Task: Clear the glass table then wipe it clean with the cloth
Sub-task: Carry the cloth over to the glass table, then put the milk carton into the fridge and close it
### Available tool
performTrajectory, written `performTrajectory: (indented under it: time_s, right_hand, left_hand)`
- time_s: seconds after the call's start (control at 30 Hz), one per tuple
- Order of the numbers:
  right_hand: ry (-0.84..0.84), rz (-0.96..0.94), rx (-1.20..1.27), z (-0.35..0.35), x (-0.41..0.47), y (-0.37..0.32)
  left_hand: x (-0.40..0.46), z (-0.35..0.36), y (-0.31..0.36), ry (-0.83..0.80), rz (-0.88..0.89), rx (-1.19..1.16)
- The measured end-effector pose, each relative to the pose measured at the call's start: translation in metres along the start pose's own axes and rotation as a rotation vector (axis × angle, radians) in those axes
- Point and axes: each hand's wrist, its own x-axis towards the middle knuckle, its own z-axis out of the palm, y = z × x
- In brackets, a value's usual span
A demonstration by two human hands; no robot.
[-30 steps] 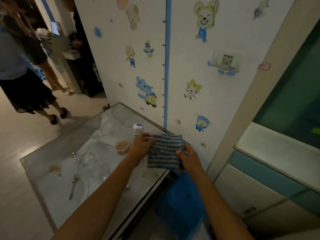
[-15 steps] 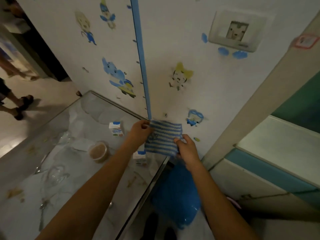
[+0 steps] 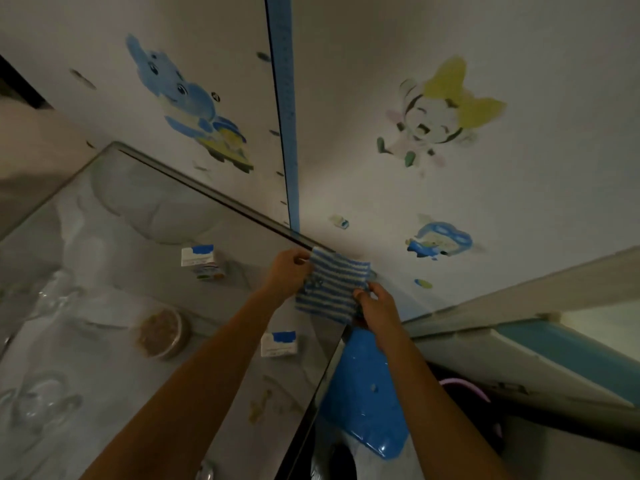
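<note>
Hanging between both hands, the striped cloth (image 3: 331, 289) was held above the table's (image 3: 114, 209) far right corner, against the wall. The left hand (image 3: 287, 271) pinched its upper left edge with curled fingers; the right hand (image 3: 374, 303) pinched its lower right corner. The uncleared things all lay to the left of the cloth, on the left hand's side: two small cartons (image 3: 202, 263) nearest, then a lidded cup (image 3: 161, 330) and clear glassware (image 3: 38, 400) toward the near left edge. Crumbs (image 3: 261, 403) marked the near right edge.
</note>
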Motion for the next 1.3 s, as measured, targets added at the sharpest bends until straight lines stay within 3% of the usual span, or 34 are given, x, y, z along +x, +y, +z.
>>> performTrajectory:
  time_s: [0.33, 0.57, 0.93, 1.1, 1.3]
  right_hand:
    - [0.045, 0.047, -0.075, 0.023, 0.048, 0.036]
    - [0.041, -0.082, -0.454, 0.022, 0.065, 0.053]
    - [0.078, -0.074, -0.418, 0.011, 0.053, 0.051]
    - [0.010, -0.194, -0.419, 0.006, 0.027, 0.029]
    - [-0.238, -0.303, -0.428, 0.011, -0.026, -0.006]
  left_hand:
    - [0.063, 0.018, -0.038, -0.002, 0.007, 0.242]
    - [0.080, 0.026, -0.051, -0.047, 0.006, 0.483]
    - [0.065, 0.017, -0.052, -0.073, 0.091, 0.662]
    - [0.029, 0.000, -0.041, -0.081, 0.149, 0.644]
    - [-0.038, -0.020, -0.025, -0.039, 0.125, 0.502]
